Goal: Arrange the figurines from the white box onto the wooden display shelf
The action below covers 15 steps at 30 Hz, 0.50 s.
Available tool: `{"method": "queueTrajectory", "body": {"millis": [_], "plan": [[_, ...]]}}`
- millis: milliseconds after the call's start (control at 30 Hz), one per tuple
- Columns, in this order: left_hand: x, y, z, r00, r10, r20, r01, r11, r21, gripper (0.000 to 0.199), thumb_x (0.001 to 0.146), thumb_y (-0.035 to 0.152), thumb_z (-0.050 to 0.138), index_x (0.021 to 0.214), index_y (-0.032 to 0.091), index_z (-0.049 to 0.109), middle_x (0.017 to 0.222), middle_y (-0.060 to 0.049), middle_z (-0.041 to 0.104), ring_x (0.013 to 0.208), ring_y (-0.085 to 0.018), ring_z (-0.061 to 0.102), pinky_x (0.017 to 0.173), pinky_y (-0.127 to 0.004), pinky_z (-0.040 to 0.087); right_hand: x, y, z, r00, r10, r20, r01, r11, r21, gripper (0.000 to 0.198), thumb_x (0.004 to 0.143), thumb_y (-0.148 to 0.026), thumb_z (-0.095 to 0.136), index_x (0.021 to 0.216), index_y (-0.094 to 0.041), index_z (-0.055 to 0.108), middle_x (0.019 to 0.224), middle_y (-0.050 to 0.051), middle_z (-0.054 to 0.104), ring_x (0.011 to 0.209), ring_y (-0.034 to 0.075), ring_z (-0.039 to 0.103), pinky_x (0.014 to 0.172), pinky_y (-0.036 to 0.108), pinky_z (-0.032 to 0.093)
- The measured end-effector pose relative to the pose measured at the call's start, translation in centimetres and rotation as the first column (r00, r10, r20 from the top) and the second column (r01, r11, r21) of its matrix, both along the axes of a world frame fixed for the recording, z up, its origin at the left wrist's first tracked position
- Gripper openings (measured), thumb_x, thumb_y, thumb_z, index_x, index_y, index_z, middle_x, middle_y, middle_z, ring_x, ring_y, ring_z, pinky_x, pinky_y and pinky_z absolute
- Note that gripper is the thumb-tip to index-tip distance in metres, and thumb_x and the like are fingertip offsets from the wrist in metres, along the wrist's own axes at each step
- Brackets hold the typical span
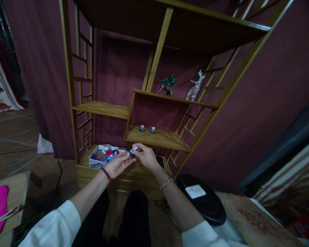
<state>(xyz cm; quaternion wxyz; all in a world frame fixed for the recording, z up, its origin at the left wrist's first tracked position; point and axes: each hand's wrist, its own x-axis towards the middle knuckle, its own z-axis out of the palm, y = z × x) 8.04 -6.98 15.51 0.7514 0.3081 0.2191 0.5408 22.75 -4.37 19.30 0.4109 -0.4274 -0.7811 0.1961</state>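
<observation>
A small white figurine (pixel 135 148) on a dark round base is held between my two hands, in front of the low shelf. My left hand (pixel 119 164), with a red bead bracelet at the wrist, pinches the base between thumb and fingers. From the right, my right hand (pixel 145 156) grips the white upper part with thumb and forefinger. Two similar figurines, a left one (pixel 142 128) and a right one (pixel 153 130), stand upright on the shelf board (pixel 159 138) just beyond. Left of my hands sits a patterned open box (pixel 98 164) full of red, blue and white pieces.
Higher up, a green crouching figure (pixel 167 84) and a clear deer figurine (pixel 195 86) stand on another shelf. The wooden frame (pixel 69 85) surrounds everything. A black-lidded bin (pixel 203 199) is at lower right; a bamboo-topped seat (pixel 15 199) is at lower left.
</observation>
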Motion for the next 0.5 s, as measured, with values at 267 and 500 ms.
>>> {"method": "queueTrajectory", "body": {"millis": [267, 500], "plan": [[1.1, -0.6, 1.5, 1.0, 0.011, -0.027, -0.008, 0.996, 0.085, 0.017, 0.073, 0.009, 0.058, 0.089, 0.011, 0.058, 0.088, -0.006, 0.064, 0.074, -0.012, 0.062, 0.07, -0.021, 0.049, 1.2, -0.7, 1.3, 0.991, 0.045, -0.128, -0.052, 0.997, -0.052, 0.024, 0.069, -0.024, 0.058, 0.093, -0.02, 0.058, 0.078, -0.001, 0.063, 0.067, 0.011, 0.059, 0.065, 0.023, 0.048], [0.7, -3.2, 3.3, 0.997, 0.077, 0.019, -0.079, 0.987, 0.139, 0.023, 0.072, 0.013, 0.06, 0.094, 0.012, 0.06, 0.092, -0.006, 0.063, 0.077, -0.012, 0.061, 0.065, -0.017, 0.047, 0.2, -3.1, 3.2, 0.947, 0.118, -0.3, -0.145, 0.987, -0.07, 0.024, 0.069, -0.024, 0.058, 0.092, -0.018, 0.056, 0.084, 0.001, 0.062, 0.074, 0.011, 0.059, 0.071, 0.024, 0.047]]}}
